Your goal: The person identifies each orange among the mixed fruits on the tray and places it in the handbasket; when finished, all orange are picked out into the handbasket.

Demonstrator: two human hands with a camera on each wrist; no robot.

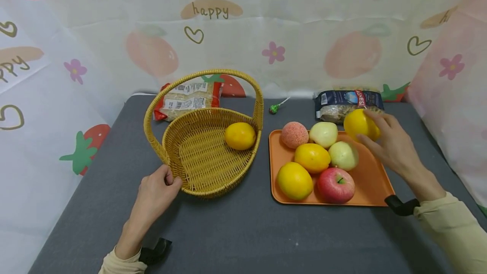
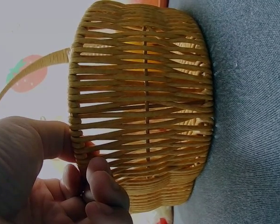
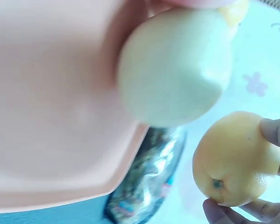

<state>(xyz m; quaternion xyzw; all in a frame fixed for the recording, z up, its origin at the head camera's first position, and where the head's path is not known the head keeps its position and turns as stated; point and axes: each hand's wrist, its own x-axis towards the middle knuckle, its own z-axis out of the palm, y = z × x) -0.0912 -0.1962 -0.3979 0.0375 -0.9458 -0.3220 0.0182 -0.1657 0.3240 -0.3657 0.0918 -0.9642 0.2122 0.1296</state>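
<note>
My left hand (image 1: 155, 191) pinches the near-left rim of a woven yellow basket (image 1: 199, 160) with an arched handle. In the left wrist view, thumb and fingers grip the basket's rim (image 2: 75, 112) from both sides. A lemon (image 1: 239, 136) lies inside, against the right wall. My right hand (image 1: 397, 149) holds a round yellow citrus fruit (image 1: 360, 124) above the far right part of an orange tray (image 1: 370, 185). The right wrist view shows fingertips around that citrus fruit (image 3: 238, 158), its stem scar visible. Beside it there, a pale green fruit (image 3: 175, 70) looms close to the camera.
On the tray sit a pink textured ball (image 1: 294, 135), pale green fruits (image 1: 323, 134), another lemon (image 1: 312, 158), a yellow citrus fruit (image 1: 294, 181) and a red apple (image 1: 336, 185). Behind stand a red-ended bag (image 1: 188, 100), a green lollipop (image 1: 274, 108) and a dark pasta bag (image 1: 342, 102).
</note>
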